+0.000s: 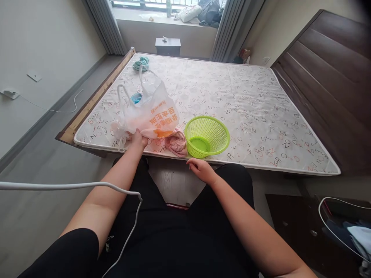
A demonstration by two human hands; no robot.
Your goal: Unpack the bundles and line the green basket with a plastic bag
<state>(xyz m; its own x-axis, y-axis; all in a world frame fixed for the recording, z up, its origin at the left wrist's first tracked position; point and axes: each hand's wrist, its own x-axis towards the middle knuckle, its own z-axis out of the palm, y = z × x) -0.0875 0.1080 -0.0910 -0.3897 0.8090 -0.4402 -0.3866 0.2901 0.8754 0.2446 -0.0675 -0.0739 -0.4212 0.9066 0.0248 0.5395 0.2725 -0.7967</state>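
My left hand (pixel 140 139) grips the lower front of a white plastic bag (pixel 158 102) with orange print, and some of its fingers are hidden by the plastic. The bag's handles stand up, and pale pink contents show through it. Beside the bag lies a folded pink cloth (pixel 176 143) at the mattress edge. To the cloth's right, a green plastic basket (pixel 222 137) rests tilted toward me, its inside bare. Just below the basket, my right hand (pixel 201 170) hovers by the edge with its fingers curled and nothing visible in them.
The patterned mattress (pixel 246 104) lies on a wooden bed frame with a dark headboard (pixel 330 58). A teal bundle (pixel 141 63) and a blue item (pixel 136 98) are behind the bag. A white cable (pixel 72 187) crosses close over my left arm.
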